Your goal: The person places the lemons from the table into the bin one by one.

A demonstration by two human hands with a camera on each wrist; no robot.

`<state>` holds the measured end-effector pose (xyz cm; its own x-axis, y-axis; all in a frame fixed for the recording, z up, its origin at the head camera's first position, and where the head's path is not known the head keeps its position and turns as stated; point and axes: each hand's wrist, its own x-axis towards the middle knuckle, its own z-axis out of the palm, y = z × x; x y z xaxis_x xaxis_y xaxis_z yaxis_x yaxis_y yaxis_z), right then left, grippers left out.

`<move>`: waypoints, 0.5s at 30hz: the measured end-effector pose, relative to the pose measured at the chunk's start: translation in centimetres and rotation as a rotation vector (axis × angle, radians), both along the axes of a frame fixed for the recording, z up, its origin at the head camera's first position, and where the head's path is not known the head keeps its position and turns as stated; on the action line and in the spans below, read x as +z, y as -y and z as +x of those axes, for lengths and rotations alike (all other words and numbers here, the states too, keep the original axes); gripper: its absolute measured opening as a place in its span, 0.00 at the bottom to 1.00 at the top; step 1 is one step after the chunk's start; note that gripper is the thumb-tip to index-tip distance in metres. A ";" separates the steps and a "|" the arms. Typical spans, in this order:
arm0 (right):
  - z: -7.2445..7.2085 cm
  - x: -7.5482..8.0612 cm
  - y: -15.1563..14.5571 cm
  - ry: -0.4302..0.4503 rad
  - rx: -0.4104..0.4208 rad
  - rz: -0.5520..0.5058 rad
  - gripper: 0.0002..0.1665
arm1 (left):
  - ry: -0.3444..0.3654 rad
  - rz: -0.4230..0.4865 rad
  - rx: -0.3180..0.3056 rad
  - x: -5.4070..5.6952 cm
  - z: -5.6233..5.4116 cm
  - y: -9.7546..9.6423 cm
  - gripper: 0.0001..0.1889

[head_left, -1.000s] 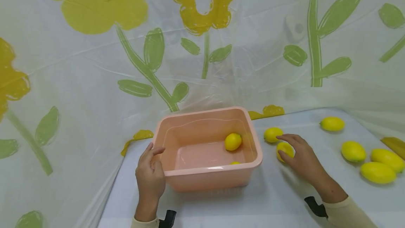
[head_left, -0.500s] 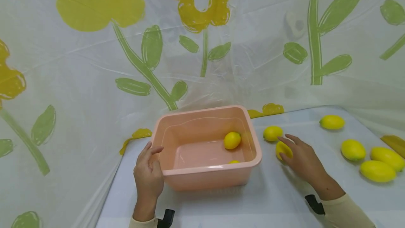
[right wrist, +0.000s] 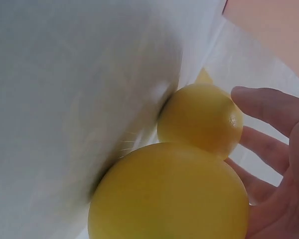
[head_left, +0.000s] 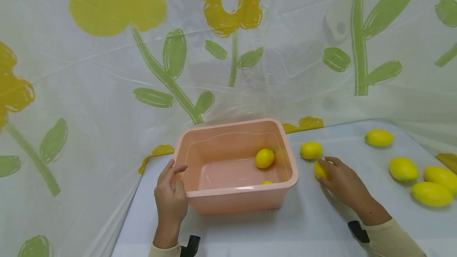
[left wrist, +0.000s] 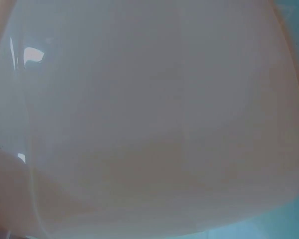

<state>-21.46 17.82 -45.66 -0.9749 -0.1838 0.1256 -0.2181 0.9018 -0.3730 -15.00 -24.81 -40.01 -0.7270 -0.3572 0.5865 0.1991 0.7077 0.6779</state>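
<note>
A pink plastic basin point(head_left: 235, 201) stands on the table with two lemons in it: one lemon point(head_left: 265, 158) at its right side, another lemon point(head_left: 267, 183) mostly hidden behind the near wall. My left hand point(head_left: 171, 199) holds the basin's left rim; only the basin wall point(left wrist: 139, 99) fills the left wrist view. Right of the basin, my right hand point(head_left: 344, 181) has its fingers and thumb around a lemon point(head_left: 322, 171) on the table. The right wrist view shows that lemon point(right wrist: 169, 194) large, with another lemon point(right wrist: 199, 119) just beyond it and my thumb point(right wrist: 269, 107) alongside.
Just behind the right hand lies a lemon point(head_left: 311, 150). Farther right are several more, including a lemon point(head_left: 379, 137) near the back edge and a lemon point(head_left: 432, 194) in a cluster. A flower-printed curtain point(head_left: 285, 70) hangs behind the table.
My right hand's fingers and thumb have come down and in around the nearer lemon, covering more of it. My left hand stays at the basin's rim. The head view has shifted slightly.
</note>
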 end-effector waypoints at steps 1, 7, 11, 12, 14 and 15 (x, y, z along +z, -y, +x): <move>0.0 0.0 -0.1 0.003 0.005 -0.005 0.35 | 0.003 -0.001 0.001 0.0 0.0 0.0 0.20; -0.1 -0.2 -0.2 0.036 0.012 -0.030 0.36 | 0.000 0.009 -0.008 0.1 0.1 -0.1 0.20; -0.1 -0.2 0.0 0.064 0.006 -0.025 0.38 | 0.001 0.030 -0.021 0.1 0.1 -0.1 0.20; -0.1 -0.2 0.0 0.069 0.006 -0.022 0.39 | 0.002 0.032 -0.022 0.1 0.1 -0.1 0.20; -0.1 -0.3 -0.1 0.067 0.008 -0.013 0.40 | 0.004 0.029 -0.021 0.1 0.0 0.0 0.19; -0.1 -0.3 -0.1 0.064 0.010 -0.010 0.40 | 0.002 0.028 -0.022 0.1 0.0 0.0 0.20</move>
